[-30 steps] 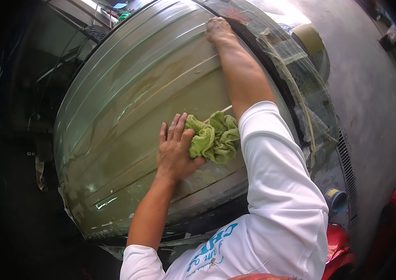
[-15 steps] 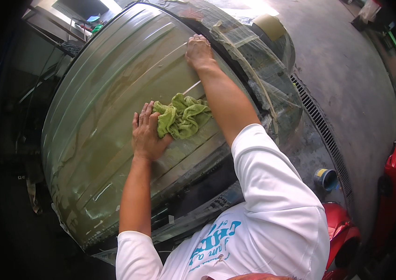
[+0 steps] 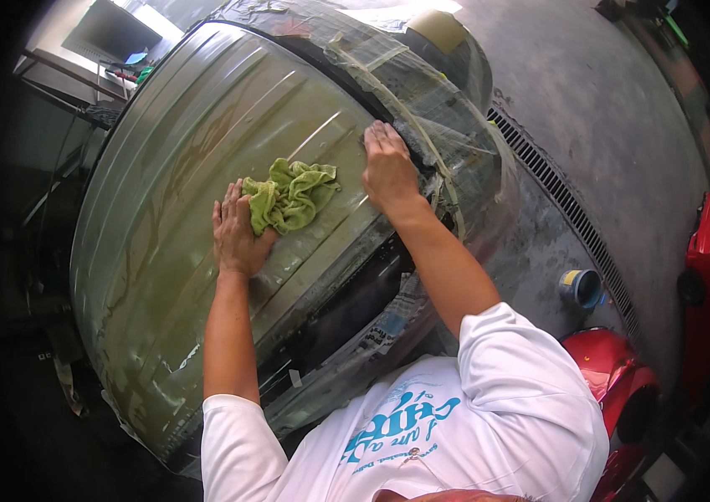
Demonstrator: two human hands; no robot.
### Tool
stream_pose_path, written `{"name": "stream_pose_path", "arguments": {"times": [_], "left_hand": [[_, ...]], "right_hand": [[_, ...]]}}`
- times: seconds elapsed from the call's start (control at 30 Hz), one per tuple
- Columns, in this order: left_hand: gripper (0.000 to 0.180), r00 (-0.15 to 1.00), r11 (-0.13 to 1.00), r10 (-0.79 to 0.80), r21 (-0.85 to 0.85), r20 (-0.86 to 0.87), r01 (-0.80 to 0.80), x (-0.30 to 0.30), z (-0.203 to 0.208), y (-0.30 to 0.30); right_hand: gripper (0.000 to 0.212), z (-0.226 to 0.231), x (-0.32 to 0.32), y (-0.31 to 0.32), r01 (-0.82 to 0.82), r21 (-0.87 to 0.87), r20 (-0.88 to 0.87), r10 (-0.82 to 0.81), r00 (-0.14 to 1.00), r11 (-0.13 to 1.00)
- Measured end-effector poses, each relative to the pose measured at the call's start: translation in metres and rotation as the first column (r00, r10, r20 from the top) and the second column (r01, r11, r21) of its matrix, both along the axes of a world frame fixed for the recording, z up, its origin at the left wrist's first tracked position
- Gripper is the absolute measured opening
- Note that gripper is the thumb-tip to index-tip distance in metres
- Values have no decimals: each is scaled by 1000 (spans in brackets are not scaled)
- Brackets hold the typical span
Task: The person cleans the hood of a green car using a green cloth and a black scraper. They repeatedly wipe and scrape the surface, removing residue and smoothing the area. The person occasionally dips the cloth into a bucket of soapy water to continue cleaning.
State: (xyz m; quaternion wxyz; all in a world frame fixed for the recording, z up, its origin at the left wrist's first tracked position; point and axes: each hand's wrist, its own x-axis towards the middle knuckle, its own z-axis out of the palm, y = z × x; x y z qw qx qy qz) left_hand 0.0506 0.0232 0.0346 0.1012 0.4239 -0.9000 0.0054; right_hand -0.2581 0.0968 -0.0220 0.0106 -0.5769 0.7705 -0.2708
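A wet, olive-green ribbed vehicle roof (image 3: 175,209) lies under both my hands. My left hand (image 3: 239,238) rests flat on it, fingers stretched out and a little apart. A crumpled light green cloth (image 3: 294,197) lies against its thumb side, bunched on the roof. Near the roof's right edge, my right hand (image 3: 392,174) presses down with its fingers close together and bent at the tips. Anything beneath those fingers is hidden.
Clear plastic sheeting and tape (image 3: 405,100) cover the vehicle past the roof's right edge. On the floor stand a dark tub (image 3: 581,287) and a long drain grate (image 3: 560,197). Red car parts (image 3: 610,368) are at the lower right. A metal frame (image 3: 62,71) is at the far left.
My right hand has drawn back toward me along the roof's right side. My left hand stays beside the cloth. The whole view has shifted somewhat.
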Motion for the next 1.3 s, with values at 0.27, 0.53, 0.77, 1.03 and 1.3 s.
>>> {"name": "stream_pose_path", "arguments": {"times": [0.27,0.53,0.77,1.03,1.3], "left_hand": [[69,1000,1000,4,-6,-3,-4,5,-7,-5],[67,1000,1000,-21,8,0,21,-6,0,-4],[68,1000,1000,3,6,-7,-3,6,-9,-1],[72,1000,999,29,18,-7,-28,1,-8,-3],[85,999,998,45,43,29,-46,8,-12,-6]], "right_hand": [[61,-4,9,61,6,-18,33,-5,999,1000],[50,5,2,-168,27,67,8,-28,1000,997],[52,34,21,-172,28,242,-26,-22,999,970],[58,14,17,0,89,143,22,-93,995,986],[55,9,26,73,100,108,82,-109,991,989]]}}
